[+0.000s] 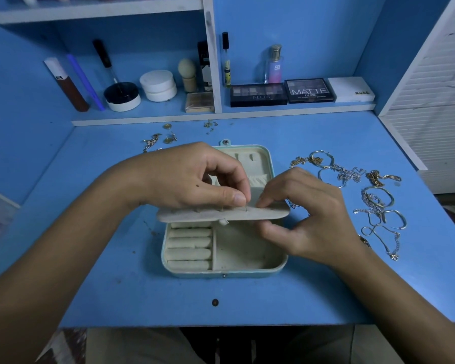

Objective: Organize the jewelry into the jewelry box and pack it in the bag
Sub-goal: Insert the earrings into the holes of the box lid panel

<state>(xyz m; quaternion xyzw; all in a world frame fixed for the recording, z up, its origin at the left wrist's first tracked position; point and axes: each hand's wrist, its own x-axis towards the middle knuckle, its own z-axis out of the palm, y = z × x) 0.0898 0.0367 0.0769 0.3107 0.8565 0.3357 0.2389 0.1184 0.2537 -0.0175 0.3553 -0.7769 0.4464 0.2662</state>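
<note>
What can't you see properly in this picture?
- Head view: what the left hand pinches at the earring panel is too thin to identify.
- Both hands hide part of the jewelry box lid.
- The small pieces near the shelf are too tiny to name.
- The top shelf is cut off by the edge.

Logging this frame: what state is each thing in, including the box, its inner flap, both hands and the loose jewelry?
Jewelry box: open, flat on the desk.
Earring flap: raised level over the box.
Left hand: pinches a thin pin at the flap.
Right hand: fingers on the flap's edge.
Chains and bangles: loose on the desk, right of the box.
Small earrings: loose behind the box.
</note>
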